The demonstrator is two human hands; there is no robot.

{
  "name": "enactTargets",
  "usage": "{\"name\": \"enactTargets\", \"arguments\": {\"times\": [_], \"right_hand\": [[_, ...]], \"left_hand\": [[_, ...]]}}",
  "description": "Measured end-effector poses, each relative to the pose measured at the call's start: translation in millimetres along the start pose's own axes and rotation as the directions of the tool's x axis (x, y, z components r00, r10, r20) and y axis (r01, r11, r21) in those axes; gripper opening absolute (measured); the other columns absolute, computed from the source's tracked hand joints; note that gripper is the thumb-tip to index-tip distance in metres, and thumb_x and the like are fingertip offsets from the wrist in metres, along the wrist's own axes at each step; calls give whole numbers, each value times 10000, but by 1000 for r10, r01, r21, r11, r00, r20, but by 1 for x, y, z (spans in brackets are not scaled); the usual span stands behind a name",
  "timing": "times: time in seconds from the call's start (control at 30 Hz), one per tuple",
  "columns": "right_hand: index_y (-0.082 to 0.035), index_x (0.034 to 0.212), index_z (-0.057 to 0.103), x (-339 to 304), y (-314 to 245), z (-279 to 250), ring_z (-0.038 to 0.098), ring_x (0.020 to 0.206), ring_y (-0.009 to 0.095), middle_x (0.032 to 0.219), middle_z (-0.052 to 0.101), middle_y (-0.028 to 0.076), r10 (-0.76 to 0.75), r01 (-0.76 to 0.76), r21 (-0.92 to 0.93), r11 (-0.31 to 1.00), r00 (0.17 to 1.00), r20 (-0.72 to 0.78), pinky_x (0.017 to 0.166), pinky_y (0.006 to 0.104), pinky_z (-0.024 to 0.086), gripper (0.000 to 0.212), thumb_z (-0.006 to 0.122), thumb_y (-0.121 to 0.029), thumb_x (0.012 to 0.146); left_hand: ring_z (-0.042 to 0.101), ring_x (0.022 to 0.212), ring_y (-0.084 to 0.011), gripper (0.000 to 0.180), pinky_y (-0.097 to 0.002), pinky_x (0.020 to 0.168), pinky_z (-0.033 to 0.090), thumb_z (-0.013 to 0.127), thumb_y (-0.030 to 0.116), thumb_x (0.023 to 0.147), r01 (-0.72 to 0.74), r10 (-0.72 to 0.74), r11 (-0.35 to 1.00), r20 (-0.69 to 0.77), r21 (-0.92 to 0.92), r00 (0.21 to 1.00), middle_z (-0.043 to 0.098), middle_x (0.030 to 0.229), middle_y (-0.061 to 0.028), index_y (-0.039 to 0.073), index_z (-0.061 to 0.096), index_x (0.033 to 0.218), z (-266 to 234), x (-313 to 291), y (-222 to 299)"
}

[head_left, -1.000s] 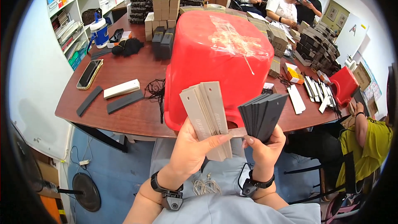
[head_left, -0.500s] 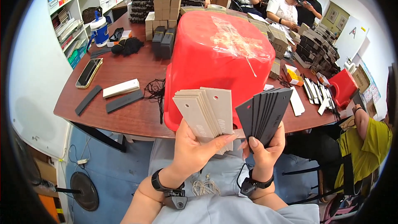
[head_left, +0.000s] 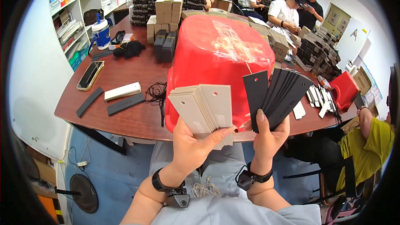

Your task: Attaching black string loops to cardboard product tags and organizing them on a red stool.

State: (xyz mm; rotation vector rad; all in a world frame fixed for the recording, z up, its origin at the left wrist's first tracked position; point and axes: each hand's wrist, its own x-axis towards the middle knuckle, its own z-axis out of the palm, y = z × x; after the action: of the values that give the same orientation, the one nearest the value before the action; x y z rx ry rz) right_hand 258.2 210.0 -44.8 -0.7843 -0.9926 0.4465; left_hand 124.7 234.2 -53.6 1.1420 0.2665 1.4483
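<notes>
A fanned stack of beige hang tags (head_left: 204, 110), each with a hole at its upper end, is gripped by my left hand (head_left: 193, 141), thumb across the front. My right hand (head_left: 268, 137) grips a spread fan of black hang tags (head_left: 281, 100); one black tag stands apart on the left side of that fan. The two fans are held side by side, a small gap between them, before an upturned red plastic tub (head_left: 204, 66). Strips of clear tape (head_left: 239, 43) cross the tub's base, and a short string hangs from them.
On the wooden table (head_left: 141, 66) lie a phone (head_left: 90, 75), loose black tags (head_left: 126, 104), a white stack (head_left: 122, 91) and black cords (head_left: 156, 93). Bundled tags stand behind the tub. A red container (head_left: 345, 88) is at right. A person in a yellow-green top (head_left: 368, 146) sits close on my right.
The black tags in my right hand have spread wider, with one tag split off to the left. My right hand has risen slightly; the beige fan has shifted a little left.
</notes>
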Motion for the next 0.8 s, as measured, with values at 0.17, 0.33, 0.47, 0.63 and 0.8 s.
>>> {"name": "enactTargets", "arguments": {"times": [0.17, 0.33, 0.47, 0.63, 0.8], "right_hand": [[41, 911, 433, 3, 6, -1, 556, 576, 129, 814, 560, 117, 74, -76, 48, 996, 996, 46, 517, 216, 463, 189, 524, 37, 746], [35, 960, 446, 10, 21, -1, 538, 647, 108, 848, 552, 92, 107, -114, 62, 992, 990, 94, 564, 214, 454, 218, 528, 1, 760], [16, 949, 435, 10, 26, 3, 535, 601, 94, 826, 551, 84, 16, -17, 85, 996, 1000, 15, 531, 199, 453, 229, 550, 2, 752], [16, 960, 434, 9, 29, -1, 539, 682, 94, 855, 543, 71, 38, -39, 81, 996, 999, 10, 580, 209, 458, 238, 553, -13, 756], [12, 963, 443, 9, 27, -7, 532, 724, 95, 875, 545, 68, 55, -56, 80, 995, 998, 25, 627, 211, 446, 240, 558, -31, 757]], "left_hand": [[570, 796, -136, 290, -254, 692, 469, 587, -69, 695, -24, 24, 1000, -14, -1, 1000, 580, 880, -103, -40, 462, 956, 3, 7, 4], [573, 786, -139, 277, -249, 699, 466, 598, -49, 696, -60, 55, 983, 31, 174, 998, 581, 889, -106, -41, 478, 946, 7, 22, 5], [572, 769, -130, 267, -247, 683, 469, 612, -33, 692, -32, 32, 985, 4, 171, 999, 585, 864, -94, -36, 479, 924, 11, 28, -7], [564, 730, -108, 243, -241, 637, 471, 633, -4, 689, 1, 30, 971, -124, 241, 992, 579, 807, -74, -25, 476, 875, 10, 23, -19], [566, 694, -119, 224, -245, 632, 468, 622, -60, 664, -8, 39, 984, -177, 176, 983, 580, 778, -77, -6, 492, 838, 16, 16, -16]]}}
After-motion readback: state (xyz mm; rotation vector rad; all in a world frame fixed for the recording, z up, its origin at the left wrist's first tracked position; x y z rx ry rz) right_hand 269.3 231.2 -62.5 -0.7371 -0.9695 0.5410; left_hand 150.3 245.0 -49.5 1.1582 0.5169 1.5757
